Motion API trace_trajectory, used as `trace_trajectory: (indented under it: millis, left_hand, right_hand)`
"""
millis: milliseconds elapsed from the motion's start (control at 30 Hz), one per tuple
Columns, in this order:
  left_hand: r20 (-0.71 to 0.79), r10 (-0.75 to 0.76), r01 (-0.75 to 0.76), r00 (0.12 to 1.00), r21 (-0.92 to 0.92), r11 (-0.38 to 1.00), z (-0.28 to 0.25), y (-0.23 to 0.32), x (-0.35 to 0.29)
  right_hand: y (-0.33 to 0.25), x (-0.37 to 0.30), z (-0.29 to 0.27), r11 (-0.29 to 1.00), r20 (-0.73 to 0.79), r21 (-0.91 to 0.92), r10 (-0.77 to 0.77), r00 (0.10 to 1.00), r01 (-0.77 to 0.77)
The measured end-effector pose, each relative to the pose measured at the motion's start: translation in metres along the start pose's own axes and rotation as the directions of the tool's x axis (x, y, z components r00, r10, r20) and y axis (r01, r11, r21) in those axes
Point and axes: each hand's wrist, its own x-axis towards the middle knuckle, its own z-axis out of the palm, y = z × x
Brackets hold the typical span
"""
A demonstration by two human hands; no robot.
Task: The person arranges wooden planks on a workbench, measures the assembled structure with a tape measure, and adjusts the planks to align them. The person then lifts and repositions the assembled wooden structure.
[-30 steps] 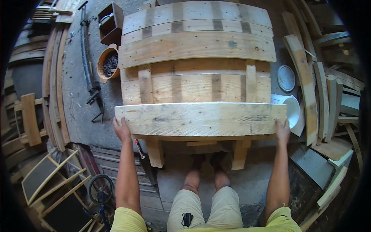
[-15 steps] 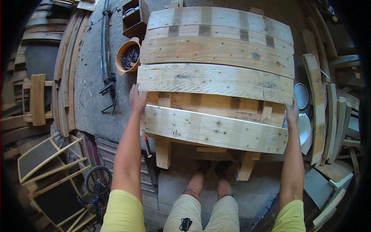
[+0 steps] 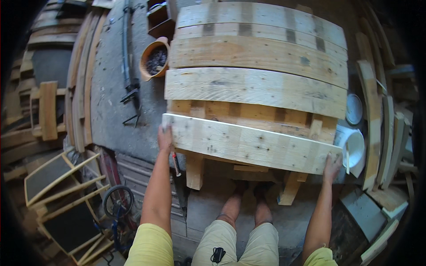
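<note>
A pale wooden plank [image 3: 253, 144] with nail holes lies across the near side of a slatted wooden bench or table frame [image 3: 290, 188]. My left hand [image 3: 165, 139] is closed around the plank's left end. At its right end my right hand [image 3: 332, 166] grips the near corner, thumb on top. Beyond a gap that shows the frame's inner wood lies the neighbouring plank [image 3: 253, 86], with several more boards behind it. Just below my left hand a red-and-black handled tool [image 3: 176, 165] shows beside the frame; its kind is unclear.
An orange tub [image 3: 146, 60] of nails and a wooden box [image 3: 160, 20] stand left of the bench. Farther left lies a long metal bar clamp [image 3: 128, 66]. A white bucket [image 3: 357, 144] and a round white lid [image 3: 353, 108] are at the right. Stacked lumber [image 3: 368, 102] lines both sides.
Both hands have moved from the gap-side edges of the bench to the near plank's ends. The plank's left end has shifted slightly outward. The whole view has shifted a little.
</note>
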Motion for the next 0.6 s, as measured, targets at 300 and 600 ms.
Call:
trace_trajectory:
  millis: [300,600]
  left_hand:
    - [0.000,0.071,-0.071,0.997,-0.011,0.997,-0.021,-0.053,0.020]
    - [-0.091,0.073,-0.070,0.993,0.031,0.997,-0.017,-0.035,0.013]
  right_hand:
    - [-0.044,-0.018,-0.017,0.973,-0.005,0.055,0.225,0.974,-0.225]
    - [-0.037,-0.018,-0.019,0.948,0.057,0.219,0.223,0.973,-0.230]
